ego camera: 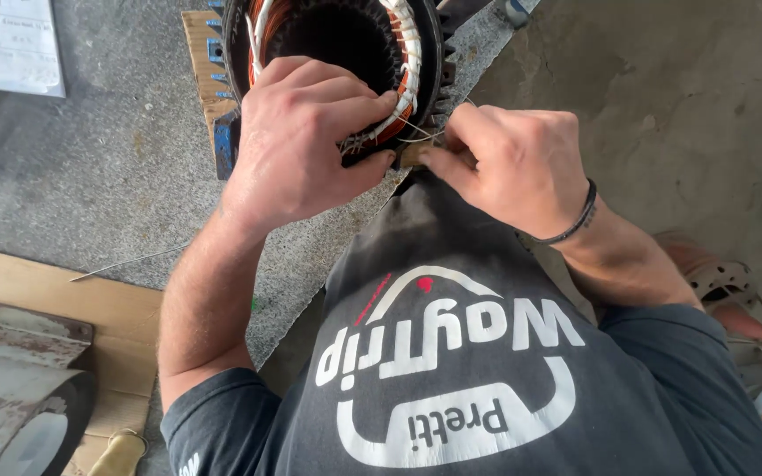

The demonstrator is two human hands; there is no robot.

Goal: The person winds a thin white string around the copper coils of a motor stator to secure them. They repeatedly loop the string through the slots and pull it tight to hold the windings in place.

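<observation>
Now, 2 hands [310, 141] [509, 159] pinching white cord [407, 44], copper windings [266, 26] inside stator [434, 53]

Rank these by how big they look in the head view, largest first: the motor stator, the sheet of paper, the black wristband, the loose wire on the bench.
1. Motor stator, though partly cut off by the frame.
2. Sheet of paper, also cut off.
3. Loose wire and black wristband: both thin; too alike to rank.

I can't see what my right hand [513, 163] pinches; the motor stator [337, 53] is cut off at the frame's top.
</observation>
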